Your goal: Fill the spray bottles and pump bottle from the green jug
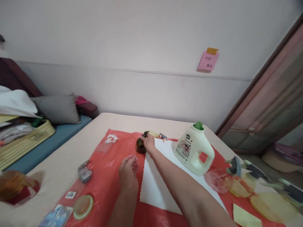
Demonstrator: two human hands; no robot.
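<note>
My right hand (pixel 149 143) reaches across a white sheet with a scalloped edge (pixel 156 186) and grips a small, dark, rounded bottle (pixel 140 147) by its black top. The bottle sits on a red plastic sheet (pixel 111 170), just past the white sheet's left edge; its far side is hidden. Nearer to me, my left hand (pixel 129 166) hovers over the red plastic with fingers loosely curved and nothing visible in them. To the right of my right hand stands a pale green jug (pixel 193 151) with a handle and green leaves in its mouth.
Several spray bottles (pixel 241 186) with grey heads crowd the right side by a yellow paper (pixel 246 216). On the left lie a round lid (pixel 83 206), a clear-wrapped dark item (pixel 84 172) and a blue packet (pixel 56 217). An amber container (pixel 17 187) is at far left.
</note>
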